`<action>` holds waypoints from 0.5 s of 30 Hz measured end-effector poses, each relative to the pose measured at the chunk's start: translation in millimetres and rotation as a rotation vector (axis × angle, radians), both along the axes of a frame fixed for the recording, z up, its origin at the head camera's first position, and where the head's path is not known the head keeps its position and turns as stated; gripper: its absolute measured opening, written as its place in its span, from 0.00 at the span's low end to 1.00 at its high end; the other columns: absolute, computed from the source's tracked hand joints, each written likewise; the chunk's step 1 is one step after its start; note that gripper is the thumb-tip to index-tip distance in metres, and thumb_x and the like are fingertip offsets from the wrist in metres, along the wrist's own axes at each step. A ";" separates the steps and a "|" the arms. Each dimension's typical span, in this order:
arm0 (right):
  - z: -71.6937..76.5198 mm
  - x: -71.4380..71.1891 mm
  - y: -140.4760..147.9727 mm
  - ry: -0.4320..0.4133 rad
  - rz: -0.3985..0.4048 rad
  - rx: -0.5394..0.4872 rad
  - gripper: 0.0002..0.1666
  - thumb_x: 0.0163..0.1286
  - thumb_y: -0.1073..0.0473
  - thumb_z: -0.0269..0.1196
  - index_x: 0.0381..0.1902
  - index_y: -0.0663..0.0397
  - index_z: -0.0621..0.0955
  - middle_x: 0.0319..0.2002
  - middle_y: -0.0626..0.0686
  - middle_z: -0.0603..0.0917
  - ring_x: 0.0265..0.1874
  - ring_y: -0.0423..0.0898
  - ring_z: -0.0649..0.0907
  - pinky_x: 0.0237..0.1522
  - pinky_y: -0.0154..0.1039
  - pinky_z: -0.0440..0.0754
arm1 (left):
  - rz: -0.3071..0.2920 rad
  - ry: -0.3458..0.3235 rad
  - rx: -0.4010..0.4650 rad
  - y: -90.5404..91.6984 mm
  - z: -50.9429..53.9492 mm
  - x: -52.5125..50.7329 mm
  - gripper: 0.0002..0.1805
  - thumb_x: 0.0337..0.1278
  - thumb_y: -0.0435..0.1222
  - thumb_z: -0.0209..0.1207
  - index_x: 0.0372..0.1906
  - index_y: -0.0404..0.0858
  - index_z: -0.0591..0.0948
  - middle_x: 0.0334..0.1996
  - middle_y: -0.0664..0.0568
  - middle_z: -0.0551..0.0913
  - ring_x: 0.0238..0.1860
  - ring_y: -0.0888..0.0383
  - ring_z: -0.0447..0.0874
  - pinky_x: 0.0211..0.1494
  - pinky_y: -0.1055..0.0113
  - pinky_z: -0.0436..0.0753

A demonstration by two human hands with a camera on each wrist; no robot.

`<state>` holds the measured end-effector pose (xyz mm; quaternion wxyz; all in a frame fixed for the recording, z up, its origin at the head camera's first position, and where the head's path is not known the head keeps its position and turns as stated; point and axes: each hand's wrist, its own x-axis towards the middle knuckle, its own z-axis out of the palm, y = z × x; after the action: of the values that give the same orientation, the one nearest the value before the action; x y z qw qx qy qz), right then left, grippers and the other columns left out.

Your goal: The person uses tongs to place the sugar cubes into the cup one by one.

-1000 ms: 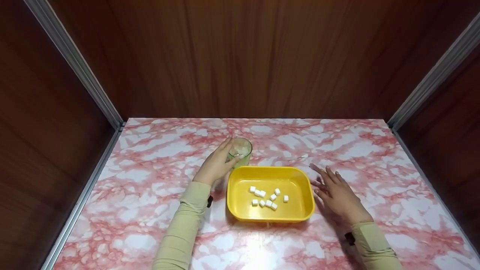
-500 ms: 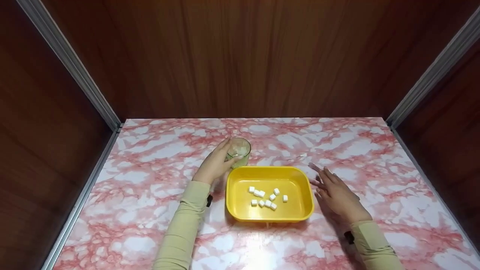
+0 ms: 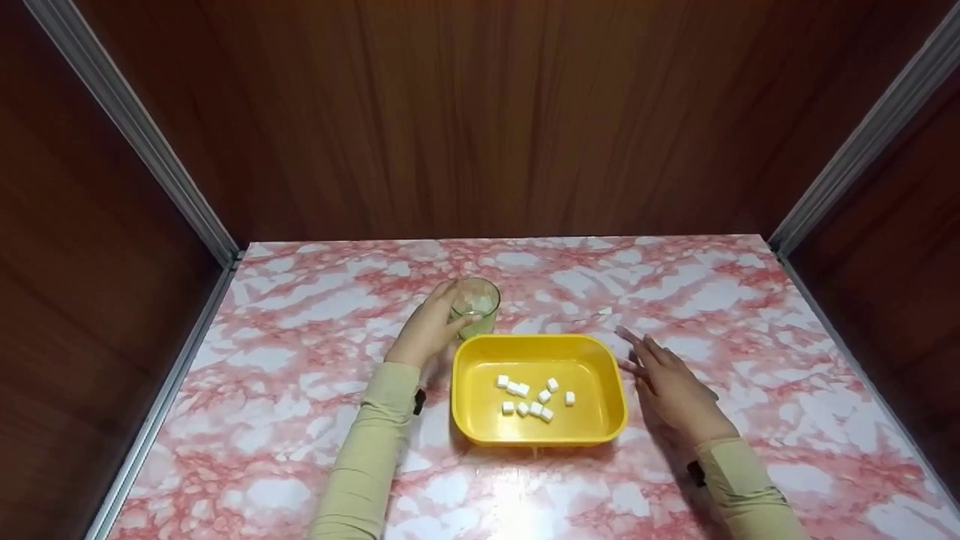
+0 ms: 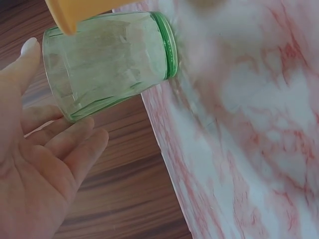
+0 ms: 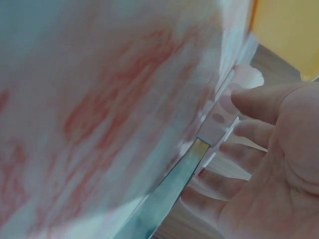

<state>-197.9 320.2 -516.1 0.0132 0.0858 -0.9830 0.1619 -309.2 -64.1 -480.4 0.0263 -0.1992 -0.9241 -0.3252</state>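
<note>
A clear green glass (image 3: 475, 309) (image 4: 109, 55) stands upright on the table, touching or very near the back left of a yellow tray (image 3: 538, 437). Several white cubes (image 3: 536, 409) lie in the tray. My left hand (image 3: 426, 328) (image 4: 45, 144) is at the glass's left side, fingers loosely bent near its rim and palm apart from it. To the right of the tray, my right hand (image 3: 679, 394) (image 5: 269, 154) lies relaxed over a metal utensil (image 5: 164, 186) with pink, dotted ends (image 5: 219, 117), seemingly tongs; the thumb is by one end. Whether it bears on them is unclear.
The table (image 3: 300, 420) has a red and white marbled top. Brown wood-patterned panels (image 3: 495, 120) stand behind it and at both sides, with grey metal posts at the corners.
The head view has shifted slightly. The right hand's fingers have drawn a little closer together; the left hand stays beside the glass, and the tray and cubes have not moved on the table.
</note>
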 end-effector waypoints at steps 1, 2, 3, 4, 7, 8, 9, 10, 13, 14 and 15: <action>0.0 -0.5 -0.8 -0.002 0.000 0.006 0.43 0.71 0.58 0.58 0.76 0.33 0.52 0.72 0.62 0.58 0.66 0.66 0.62 0.45 0.72 0.72 | 0.000 0.003 0.002 -0.1 -0.7 0.0 0.38 0.62 0.46 0.60 0.72 0.36 0.61 0.70 0.44 0.61 0.66 0.49 0.65 0.68 0.57 0.65; -0.2 -1.2 -1.4 0.000 0.000 0.009 0.43 0.71 0.58 0.58 0.76 0.31 0.52 0.71 0.62 0.58 0.65 0.66 0.63 0.44 0.72 0.72 | 0.001 0.005 0.006 -0.3 -1.5 -0.2 0.38 0.62 0.45 0.61 0.72 0.35 0.61 0.70 0.43 0.61 0.66 0.48 0.65 0.68 0.57 0.65; -0.3 -1.8 -1.8 0.002 0.001 0.012 0.43 0.71 0.59 0.58 0.76 0.31 0.52 0.71 0.63 0.58 0.65 0.66 0.63 0.43 0.72 0.73 | 0.002 0.004 0.010 -0.4 -2.3 -0.3 0.38 0.62 0.44 0.61 0.72 0.35 0.61 0.70 0.44 0.61 0.66 0.48 0.65 0.68 0.57 0.65; -0.4 -2.4 -2.2 0.004 0.000 0.015 0.43 0.71 0.59 0.58 0.76 0.29 0.51 0.71 0.63 0.59 0.64 0.67 0.64 0.42 0.72 0.73 | 0.003 0.002 0.014 -0.5 -2.6 -0.2 0.38 0.62 0.44 0.61 0.72 0.35 0.61 0.70 0.44 0.61 0.66 0.48 0.65 0.68 0.57 0.65; -0.7 -4.0 -3.2 0.017 0.007 0.020 0.43 0.71 0.60 0.57 0.75 0.29 0.51 0.70 0.64 0.60 0.62 0.68 0.66 0.40 0.72 0.74 | 0.009 -0.009 0.022 -0.5 -2.3 -0.1 0.38 0.61 0.43 0.61 0.72 0.36 0.61 0.70 0.44 0.61 0.66 0.48 0.64 0.68 0.56 0.65; -1.0 -4.5 -3.2 0.024 0.009 0.023 0.42 0.71 0.61 0.57 0.75 0.29 0.52 0.70 0.64 0.60 0.61 0.69 0.67 0.40 0.72 0.74 | 0.012 -0.011 0.021 -0.4 -2.0 -0.2 0.38 0.61 0.43 0.61 0.72 0.37 0.61 0.70 0.44 0.61 0.66 0.48 0.64 0.68 0.56 0.64; -0.9 -4.7 -3.4 0.029 0.011 0.026 0.42 0.72 0.61 0.56 0.75 0.29 0.52 0.69 0.65 0.60 0.60 0.70 0.67 0.38 0.72 0.74 | 0.014 -0.011 0.018 -0.4 -1.6 -0.2 0.38 0.61 0.43 0.61 0.72 0.37 0.61 0.70 0.44 0.61 0.66 0.48 0.64 0.68 0.56 0.64; -1.1 -4.9 -3.4 0.043 0.016 0.030 0.42 0.72 0.61 0.56 0.75 0.30 0.52 0.69 0.65 0.61 0.59 0.70 0.68 0.38 0.72 0.75 | 0.014 -0.009 0.012 -0.4 -1.1 -0.2 0.38 0.61 0.44 0.61 0.72 0.38 0.61 0.70 0.44 0.61 0.66 0.48 0.64 0.68 0.56 0.65; -1.3 -5.0 -3.4 0.088 0.032 0.042 0.41 0.72 0.61 0.56 0.75 0.32 0.54 0.67 0.64 0.64 0.55 0.71 0.72 0.37 0.71 0.76 | 0.013 0.000 0.001 0.0 -0.6 -0.9 0.37 0.61 0.44 0.61 0.72 0.38 0.61 0.70 0.44 0.60 0.67 0.48 0.63 0.68 0.57 0.65; -1.2 -5.0 -3.3 0.101 0.035 0.045 0.41 0.71 0.61 0.56 0.75 0.32 0.54 0.66 0.64 0.64 0.54 0.70 0.72 0.36 0.71 0.76 | 0.012 0.003 -0.001 0.1 -0.6 -1.1 0.37 0.61 0.44 0.61 0.72 0.37 0.61 0.70 0.44 0.61 0.67 0.49 0.63 0.68 0.57 0.65; -1.2 -4.9 -3.4 0.111 0.036 0.045 0.41 0.71 0.61 0.57 0.75 0.31 0.54 0.66 0.63 0.65 0.53 0.70 0.73 0.36 0.71 0.76 | 0.010 0.003 -0.001 0.3 -0.6 -1.3 0.37 0.61 0.43 0.61 0.72 0.37 0.61 0.70 0.44 0.60 0.67 0.49 0.63 0.68 0.58 0.65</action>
<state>-202.7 316.8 -517.3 0.0628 0.1126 -0.9824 0.1350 -310.4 -63.8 -481.1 0.0295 -0.1950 -0.9251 -0.3244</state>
